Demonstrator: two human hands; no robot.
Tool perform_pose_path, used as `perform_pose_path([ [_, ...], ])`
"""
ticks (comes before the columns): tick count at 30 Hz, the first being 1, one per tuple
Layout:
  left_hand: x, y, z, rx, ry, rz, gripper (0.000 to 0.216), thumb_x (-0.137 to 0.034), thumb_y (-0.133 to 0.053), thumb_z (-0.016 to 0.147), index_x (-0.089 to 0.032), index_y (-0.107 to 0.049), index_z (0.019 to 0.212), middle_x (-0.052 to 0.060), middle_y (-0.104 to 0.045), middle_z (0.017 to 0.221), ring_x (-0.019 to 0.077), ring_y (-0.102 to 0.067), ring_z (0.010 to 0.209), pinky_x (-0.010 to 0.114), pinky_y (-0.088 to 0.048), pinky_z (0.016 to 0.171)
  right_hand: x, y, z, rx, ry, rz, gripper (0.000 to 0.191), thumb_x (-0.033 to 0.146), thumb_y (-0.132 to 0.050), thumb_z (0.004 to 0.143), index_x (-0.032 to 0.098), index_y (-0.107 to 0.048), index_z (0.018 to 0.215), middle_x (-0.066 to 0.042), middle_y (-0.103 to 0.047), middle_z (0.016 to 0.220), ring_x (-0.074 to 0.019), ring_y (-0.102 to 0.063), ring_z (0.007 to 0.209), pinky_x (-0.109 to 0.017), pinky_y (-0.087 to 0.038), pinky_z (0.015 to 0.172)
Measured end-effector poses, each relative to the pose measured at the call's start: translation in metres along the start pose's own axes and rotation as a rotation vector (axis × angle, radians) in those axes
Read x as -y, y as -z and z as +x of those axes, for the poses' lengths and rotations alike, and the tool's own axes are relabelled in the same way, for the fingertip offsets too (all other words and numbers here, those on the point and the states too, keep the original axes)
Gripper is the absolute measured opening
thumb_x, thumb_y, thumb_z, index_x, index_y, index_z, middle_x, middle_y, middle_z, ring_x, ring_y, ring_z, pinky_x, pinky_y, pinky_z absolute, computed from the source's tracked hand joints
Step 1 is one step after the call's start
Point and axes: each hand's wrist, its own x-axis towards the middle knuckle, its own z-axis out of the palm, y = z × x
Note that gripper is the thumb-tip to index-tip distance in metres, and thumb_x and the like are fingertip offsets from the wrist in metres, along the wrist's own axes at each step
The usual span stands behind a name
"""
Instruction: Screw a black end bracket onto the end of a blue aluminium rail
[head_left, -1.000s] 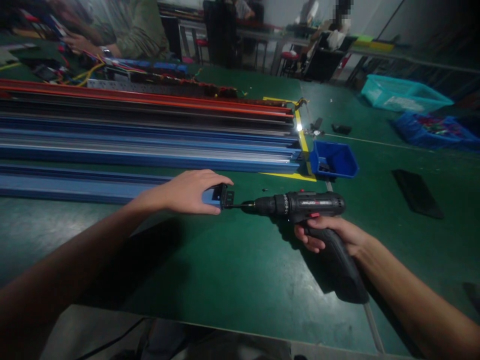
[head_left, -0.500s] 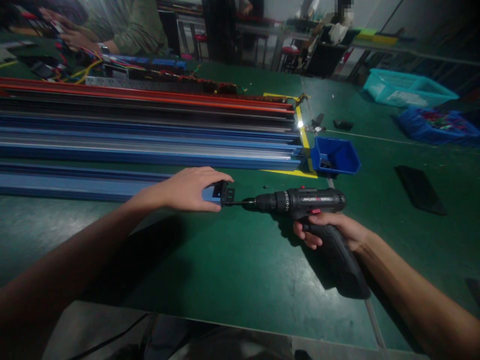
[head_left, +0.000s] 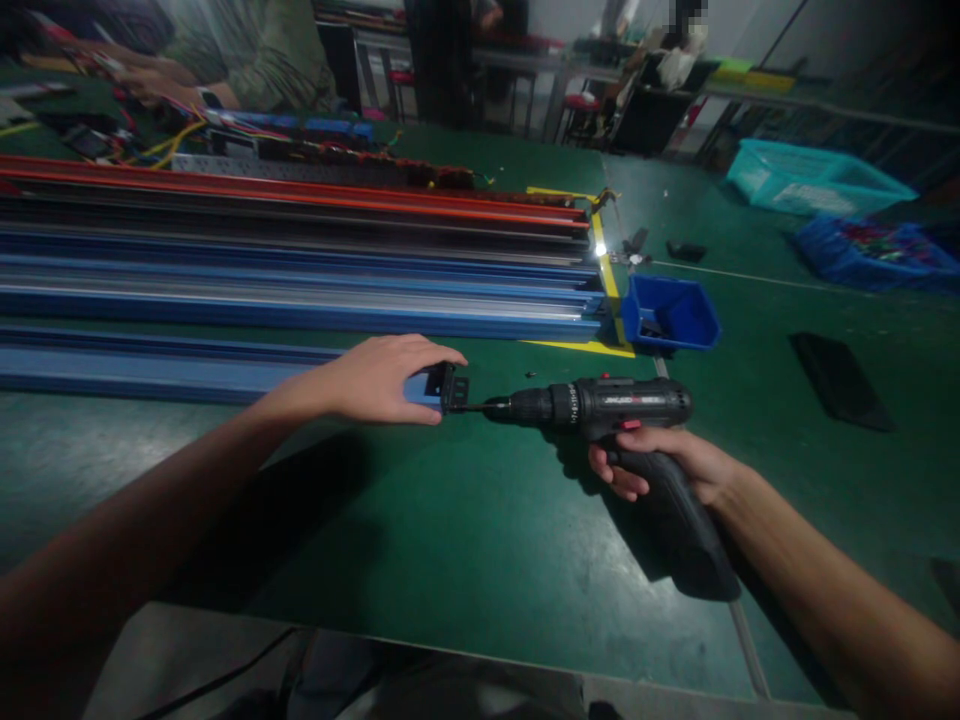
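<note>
My left hand (head_left: 386, 378) grips the right end of a long blue metal profile (head_left: 150, 370), thumb and fingers on either side of it. A small black end cap (head_left: 452, 388) sits on that end. My right hand (head_left: 660, 460) is wrapped round the handle of a black cordless drill (head_left: 630, 402), which lies level and points left. Its thin bit (head_left: 472, 407) reaches the lower part of the cap; the exact contact point is too small to make out. A tiny dark screw-like piece (head_left: 532, 374) rests on the table just above the chuck.
Behind lie several blue, black and red profiles (head_left: 300, 290), ending at yellow tape (head_left: 616, 315). A blue bin (head_left: 671, 312) stands by their ends. Right are a dark flat object (head_left: 840, 380), a teal basket (head_left: 817, 175) and blue trays (head_left: 862, 250). Across the table a person (head_left: 247, 60) handles wires.
The drill and both hands stay almost exactly in place; the right fingers shift very slightly on the handle. Across the table, the other person's hands have moved a little.
</note>
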Motion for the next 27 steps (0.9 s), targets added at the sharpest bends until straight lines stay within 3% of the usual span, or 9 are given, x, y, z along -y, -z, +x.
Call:
perform_pose_path([
  [13, -0.0024, 0.0027, 0.0009, 0.020, 0.011, 0.002, 0.077, -0.066, -0.074, 0.092, -0.033, -0.054, 0.159, 0.008, -0.066, 0.156, 0.0323, -0.064, 0.139, 0.045, -0.050, 0.116, 0.0002, -0.0014, -0.0001, -0.025, -0.010, -0.021, 0.026, 0.033, -0.078, 0.101, 0.008, -0.084, 0.104, -0.008, -0.077, 0.091, -0.0069, -0.058, 0.059, -0.022, -0.059, 0.064],
  [20, -0.0027, 0.0024, 0.0009, 0.024, 0.021, 0.005, 0.076, -0.064, -0.073, 0.092, -0.032, -0.054, 0.159, 0.008, -0.066, 0.156, 0.0324, -0.063, 0.140, 0.045, -0.050, 0.117, -0.0012, 0.0004, 0.0005, -0.014, -0.001, -0.015, 0.026, 0.032, -0.077, 0.102, 0.007, -0.084, 0.103, -0.008, -0.076, 0.088, -0.0071, -0.060, 0.059, -0.021, -0.060, 0.064],
  [27, -0.0043, 0.0034, 0.0015, 0.033, 0.026, 0.003, 0.076, -0.063, -0.073, 0.092, -0.030, -0.054, 0.158, 0.010, -0.065, 0.157, 0.0331, -0.063, 0.141, 0.047, -0.050, 0.117, -0.0017, 0.0035, 0.0012, 0.003, 0.002, -0.026, 0.030, 0.033, -0.077, 0.103, 0.004, -0.081, 0.109, -0.012, -0.078, 0.099, -0.0089, -0.067, 0.067, -0.022, -0.062, 0.071],
])
